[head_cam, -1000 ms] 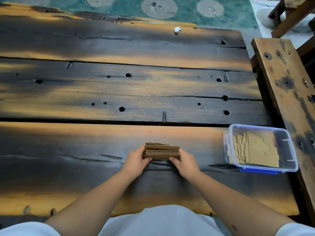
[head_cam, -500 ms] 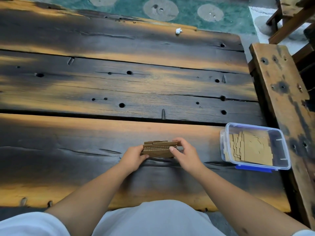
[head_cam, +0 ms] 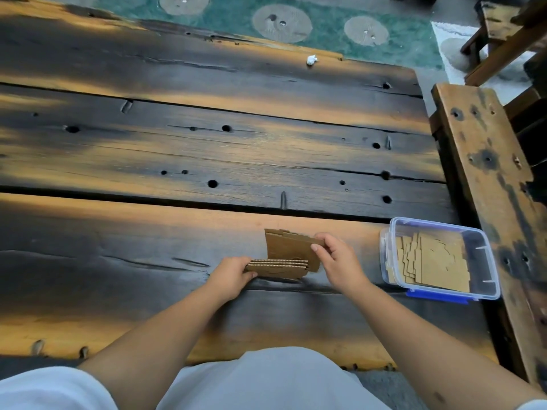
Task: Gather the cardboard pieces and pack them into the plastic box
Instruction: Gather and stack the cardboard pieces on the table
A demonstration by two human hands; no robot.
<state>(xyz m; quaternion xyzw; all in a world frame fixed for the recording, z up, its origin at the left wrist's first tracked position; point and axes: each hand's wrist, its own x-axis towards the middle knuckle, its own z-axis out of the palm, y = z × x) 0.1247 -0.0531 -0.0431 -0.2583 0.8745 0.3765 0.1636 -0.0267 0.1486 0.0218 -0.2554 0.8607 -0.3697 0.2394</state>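
Observation:
A small stack of brown cardboard pieces (head_cam: 278, 266) stands on edge on the dark wooden table (head_cam: 207, 149) near its front. My left hand (head_cam: 231, 276) grips the stack's left end. My right hand (head_cam: 337, 258) pinches the top right corner of a few pieces (head_cam: 287, 245) tilted up and away from the back of the stack. To the right stands the clear plastic box (head_cam: 485, 261) with blue clips, open, with several flat cardboard pieces (head_cam: 432, 261) lying inside.
A crumpled white scrap (head_cam: 311, 59) lies near the table's far edge. A wooden bench (head_cam: 488, 173) runs along the table's right side, right behind the box. Green patterned carpet (head_cam: 325, 34) and wooden furniture legs lie beyond.
My right hand has left the stack's right end, moved up, and lifted a few pieces away from the rest. The left hand keeps its hold.

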